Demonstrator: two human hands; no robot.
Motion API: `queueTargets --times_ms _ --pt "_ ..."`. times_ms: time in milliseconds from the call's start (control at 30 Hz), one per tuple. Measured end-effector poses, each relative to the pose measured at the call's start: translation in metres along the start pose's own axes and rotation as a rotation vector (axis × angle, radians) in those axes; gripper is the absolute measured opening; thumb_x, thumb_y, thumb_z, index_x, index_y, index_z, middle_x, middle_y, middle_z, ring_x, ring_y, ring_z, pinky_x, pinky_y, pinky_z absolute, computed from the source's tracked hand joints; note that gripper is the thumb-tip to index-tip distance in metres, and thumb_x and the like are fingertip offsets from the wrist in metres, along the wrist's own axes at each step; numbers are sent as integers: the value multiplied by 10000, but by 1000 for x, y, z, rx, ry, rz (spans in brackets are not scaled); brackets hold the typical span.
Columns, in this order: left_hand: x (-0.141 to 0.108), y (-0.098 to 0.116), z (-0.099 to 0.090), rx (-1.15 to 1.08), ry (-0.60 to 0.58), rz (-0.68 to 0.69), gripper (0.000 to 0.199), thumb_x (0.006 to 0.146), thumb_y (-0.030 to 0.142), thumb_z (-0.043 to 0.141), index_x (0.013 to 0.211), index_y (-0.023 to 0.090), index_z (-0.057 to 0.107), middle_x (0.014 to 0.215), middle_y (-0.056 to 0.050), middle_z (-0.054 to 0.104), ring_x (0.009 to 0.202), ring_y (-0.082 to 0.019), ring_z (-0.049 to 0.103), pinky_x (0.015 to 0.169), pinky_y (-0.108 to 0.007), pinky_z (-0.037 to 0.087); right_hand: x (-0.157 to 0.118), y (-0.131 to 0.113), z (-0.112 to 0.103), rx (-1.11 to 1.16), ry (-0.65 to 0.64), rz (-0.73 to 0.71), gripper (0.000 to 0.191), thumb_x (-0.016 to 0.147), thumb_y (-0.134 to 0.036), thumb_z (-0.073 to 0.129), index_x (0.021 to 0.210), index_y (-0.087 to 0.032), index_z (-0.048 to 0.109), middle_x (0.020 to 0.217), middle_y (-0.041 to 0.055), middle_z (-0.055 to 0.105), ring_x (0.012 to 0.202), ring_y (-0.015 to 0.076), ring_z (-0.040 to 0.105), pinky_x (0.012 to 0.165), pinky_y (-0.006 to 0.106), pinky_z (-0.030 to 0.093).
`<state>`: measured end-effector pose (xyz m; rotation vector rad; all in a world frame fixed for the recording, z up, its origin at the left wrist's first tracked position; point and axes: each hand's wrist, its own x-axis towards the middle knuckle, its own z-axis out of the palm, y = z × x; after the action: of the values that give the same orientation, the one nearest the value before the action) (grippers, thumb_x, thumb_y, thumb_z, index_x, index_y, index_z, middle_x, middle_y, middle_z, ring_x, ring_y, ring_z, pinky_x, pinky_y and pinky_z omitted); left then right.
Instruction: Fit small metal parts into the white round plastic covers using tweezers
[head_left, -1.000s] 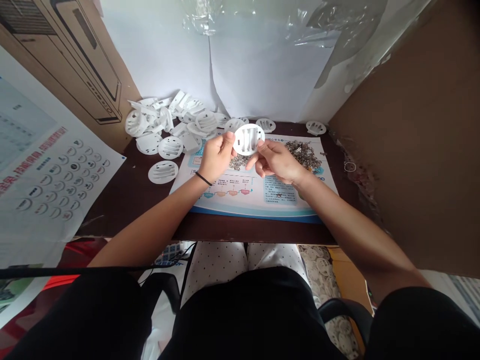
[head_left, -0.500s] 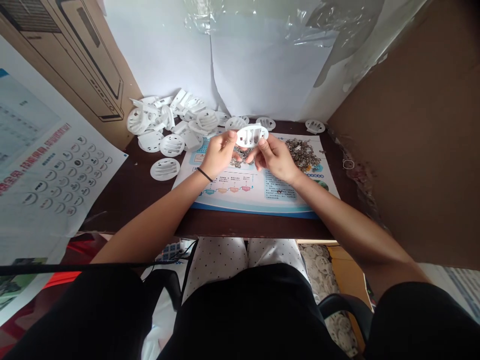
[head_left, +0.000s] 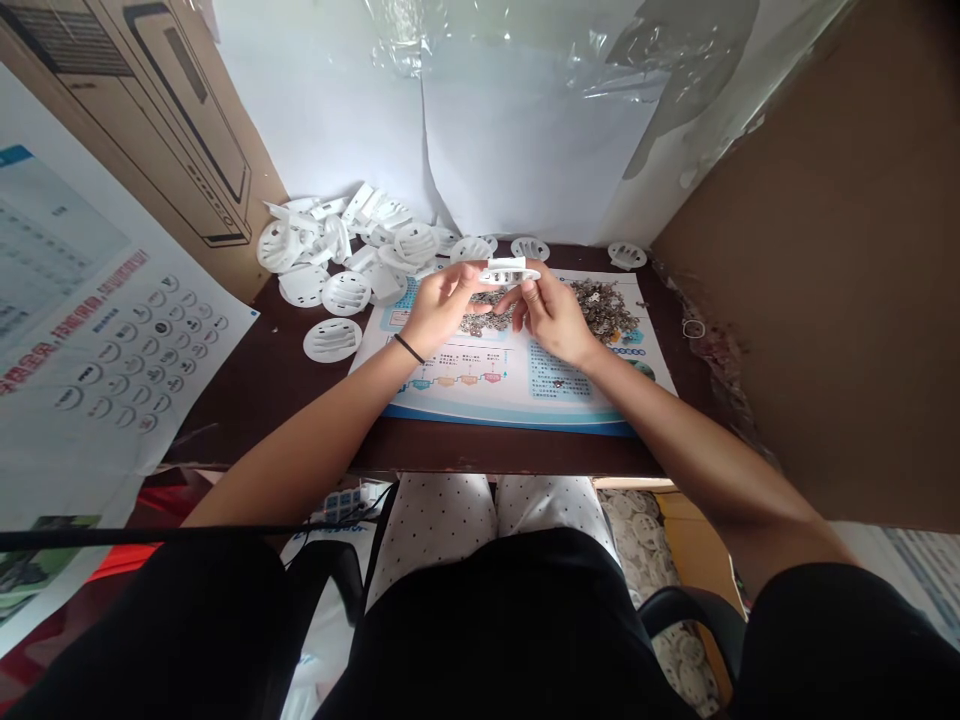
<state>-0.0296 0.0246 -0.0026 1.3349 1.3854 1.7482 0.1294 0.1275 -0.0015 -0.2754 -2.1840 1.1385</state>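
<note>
Between both hands is a round white plastic piece (head_left: 510, 272) with slots, tilted so that it shows nearly edge-on. My left hand (head_left: 444, 310) is closed on its left edge, thumb on top. The right edge is pinched by my right hand (head_left: 553, 318), its thumb on the near side. Beneath the hands lies a pile of small metal clips (head_left: 484, 318), partly covered by my fingers. A larger pile of such clips (head_left: 606, 312) sits just right of my right hand. Both piles rest on a printed sheet (head_left: 465, 400).
A heap of similar white pieces (head_left: 337, 245) stands at the back left, with a few more along the back edge of the dark table (head_left: 285, 420). Cardboard walls (head_left: 840, 260) enclose the sides. Below right, a box (head_left: 686, 560) holds many white pieces.
The white piece has tipped from facing me to nearly edge-on, still held by both hands. My hands have otherwise barely moved.
</note>
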Motion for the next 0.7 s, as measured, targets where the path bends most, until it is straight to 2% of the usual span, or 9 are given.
queueTargets --times_ms 167,267,433,700 --pt "-2 -4 4 26 97 -125 681 889 792 467 955 155 698 901 -126 757 864 -220 770 643 -273 620 -3 -1 3 -59 -20 61 613 983 -740 302 1194 -220 550 765 22 732 498 135 600 546 354 488" --pt "-2 -5 6 24 133 -180 683 899 794 440 875 154 679 829 -112 732 790 -205 758 587 -261 596 -5 -1 7 -85 -15 92 596 989 -728 307 1119 -210 571 727 16 714 480 127 586 532 349 479" --pt "0 -1 8 -18 134 -298 673 941 767 379 889 159 662 814 -98 721 782 -193 755 609 -260 598 -6 -1 15 -68 28 138 618 988 -739 273 1092 -216 585 708 7 675 489 118 563 522 333 471" --pt "-3 6 11 -142 106 -409 646 1000 696 328 977 137 650 886 -143 745 847 -221 759 651 -283 601 -4 -7 20 -120 131 98 554 1008 -692 298 999 -217 582 634 -5 679 488 133 586 591 349 519"
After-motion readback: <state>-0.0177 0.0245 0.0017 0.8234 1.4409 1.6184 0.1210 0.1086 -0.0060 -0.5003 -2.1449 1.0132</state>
